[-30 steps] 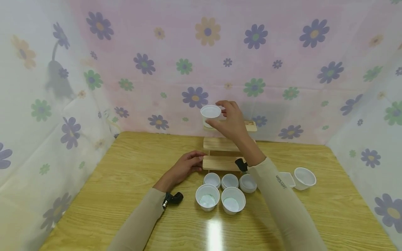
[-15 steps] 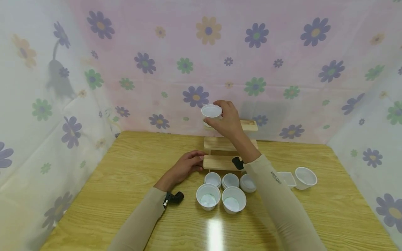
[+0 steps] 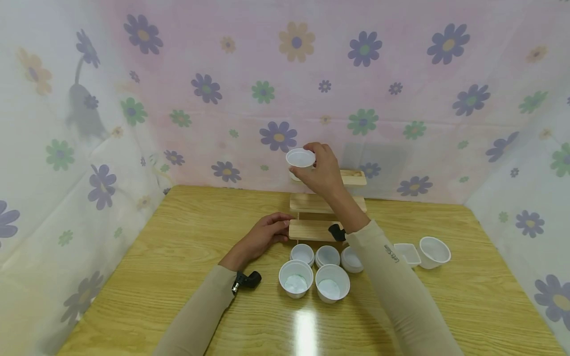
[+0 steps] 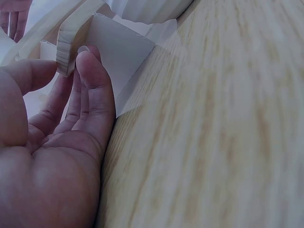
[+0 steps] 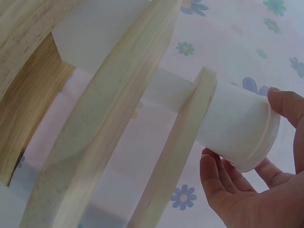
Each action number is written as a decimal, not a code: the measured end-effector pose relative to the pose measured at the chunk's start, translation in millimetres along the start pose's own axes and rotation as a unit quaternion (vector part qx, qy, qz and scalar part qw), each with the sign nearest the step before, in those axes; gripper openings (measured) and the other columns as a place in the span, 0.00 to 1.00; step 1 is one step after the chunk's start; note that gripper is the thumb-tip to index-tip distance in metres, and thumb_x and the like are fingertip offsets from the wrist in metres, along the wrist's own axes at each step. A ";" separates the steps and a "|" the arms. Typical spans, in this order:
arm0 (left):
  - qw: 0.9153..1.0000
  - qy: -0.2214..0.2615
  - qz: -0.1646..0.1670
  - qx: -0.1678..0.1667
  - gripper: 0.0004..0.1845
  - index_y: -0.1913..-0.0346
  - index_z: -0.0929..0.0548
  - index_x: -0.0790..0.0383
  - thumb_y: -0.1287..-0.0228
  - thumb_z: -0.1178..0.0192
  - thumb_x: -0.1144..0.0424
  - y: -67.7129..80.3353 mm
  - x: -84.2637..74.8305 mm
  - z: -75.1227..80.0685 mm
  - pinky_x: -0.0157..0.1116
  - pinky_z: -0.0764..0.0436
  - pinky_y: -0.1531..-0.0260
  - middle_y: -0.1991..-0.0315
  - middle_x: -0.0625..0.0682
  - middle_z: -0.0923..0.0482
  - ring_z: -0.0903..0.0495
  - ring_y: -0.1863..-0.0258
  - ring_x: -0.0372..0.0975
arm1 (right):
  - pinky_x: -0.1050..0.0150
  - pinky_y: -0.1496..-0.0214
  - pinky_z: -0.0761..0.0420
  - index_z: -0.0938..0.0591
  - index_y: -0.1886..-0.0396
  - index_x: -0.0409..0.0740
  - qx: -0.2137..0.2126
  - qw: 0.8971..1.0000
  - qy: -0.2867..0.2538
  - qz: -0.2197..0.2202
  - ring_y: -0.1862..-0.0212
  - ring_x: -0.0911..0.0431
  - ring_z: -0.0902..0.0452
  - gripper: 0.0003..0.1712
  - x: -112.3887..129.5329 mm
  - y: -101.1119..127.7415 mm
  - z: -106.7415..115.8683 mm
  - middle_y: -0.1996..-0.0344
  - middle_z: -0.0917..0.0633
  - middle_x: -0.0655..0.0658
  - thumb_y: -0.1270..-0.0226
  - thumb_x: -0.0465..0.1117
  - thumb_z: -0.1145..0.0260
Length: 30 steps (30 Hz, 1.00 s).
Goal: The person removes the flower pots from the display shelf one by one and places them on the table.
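Observation:
A tiered wooden rack with three boards stands at the table's back. My left hand (image 3: pixel 264 235) pinches the left end of its lowest board (image 3: pixel 313 230); in the left wrist view the thumb and fingertips lie on either side of that board end (image 4: pixel 71 42). Up at the top board (image 3: pixel 353 177), my right hand (image 3: pixel 324 173) holds a white plastic cup (image 3: pixel 300 158) upright over the left end. According to the right wrist view, thumb and fingers are around the cup (image 5: pixel 235 123) near its rim, and its base meets the top board (image 5: pixel 173 156).
Two larger white cups (image 3: pixel 296 278) stand before the rack, with three smaller round white tubs (image 3: pixel 327 256) behind them. Right of my forearm are a square white container (image 3: pixel 407 254) and a round one (image 3: pixel 434 252). Flower-patterned cloth (image 3: pixel 222 123) hangs behind the wooden table (image 3: pixel 200 212).
The right hand and forearm have shifted slightly left, with the cup staying at the top board's left end. My left hand keeps its hold on the lowest board.

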<state>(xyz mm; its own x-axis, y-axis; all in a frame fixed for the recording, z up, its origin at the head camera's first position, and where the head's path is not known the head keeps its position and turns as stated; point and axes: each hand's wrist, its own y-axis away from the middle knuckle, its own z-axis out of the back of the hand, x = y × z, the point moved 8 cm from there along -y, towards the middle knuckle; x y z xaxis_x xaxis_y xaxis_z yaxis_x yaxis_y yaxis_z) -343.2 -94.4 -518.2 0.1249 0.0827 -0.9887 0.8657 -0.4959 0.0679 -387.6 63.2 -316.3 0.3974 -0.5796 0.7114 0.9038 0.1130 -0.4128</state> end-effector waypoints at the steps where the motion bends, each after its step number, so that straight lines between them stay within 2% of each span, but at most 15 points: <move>1: 1.000 -0.001 0.000 0.000 0.20 0.29 0.25 0.69 0.14 0.49 0.61 0.0 0.2 0.1 0.34 0.16 0.55 0.43 0.57 0.19 0.18 0.54 0.41 | 0.48 0.45 0.20 0.22 0.34 0.38 -0.001 1.000 -0.001 0.000 0.48 0.41 0.24 0.38 0.1 0.7 0.5 0.39 0.22 0.36 0.40 0.48 0.18; 9: 1.000 -0.002 0.004 -0.002 0.21 0.29 0.26 0.70 0.15 0.48 0.60 0.9 -1.3 -1.2 0.34 0.16 0.55 0.46 0.56 0.19 0.19 0.55 0.41 | 0.48 0.45 0.19 0.23 0.33 0.38 -0.006 1.000 -0.019 -0.012 0.49 0.42 0.25 0.39 4.9 7.7 7.9 0.39 0.23 0.36 0.40 0.47 0.18; 18: 1.000 0.008 0.004 -0.006 0.20 0.30 0.25 0.70 0.14 0.49 0.62 0.7 -1.0 -0.8 0.34 0.16 0.56 0.47 0.54 0.18 0.19 0.57 0.40 | 0.47 0.39 0.18 0.24 0.31 0.38 0.006 0.999 -0.036 0.006 0.42 0.41 0.25 0.38 22.5 24.7 19.1 0.37 0.24 0.35 0.35 0.46 0.20; 30: 1.000 0.011 0.004 -0.007 0.20 0.30 0.25 0.71 0.15 0.50 0.64 0.7 -1.3 -1.7 0.34 0.16 0.56 0.49 0.54 0.18 0.19 0.57 0.40 | 0.48 0.40 0.17 0.23 0.31 0.38 -0.008 0.999 -0.038 0.007 0.45 0.45 0.22 0.39 29.2 56.7 40.6 0.37 0.23 0.38 0.39 0.44 0.18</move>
<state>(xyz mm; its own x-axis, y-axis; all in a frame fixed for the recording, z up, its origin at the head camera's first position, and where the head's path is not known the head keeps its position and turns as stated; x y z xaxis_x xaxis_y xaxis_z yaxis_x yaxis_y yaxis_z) -341.9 -93.4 -516.7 0.1426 0.0969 -0.9850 0.8717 -0.4837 0.0786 -318.4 85.5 -295.8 0.4216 -0.5154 0.7461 0.8955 0.1074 -0.4319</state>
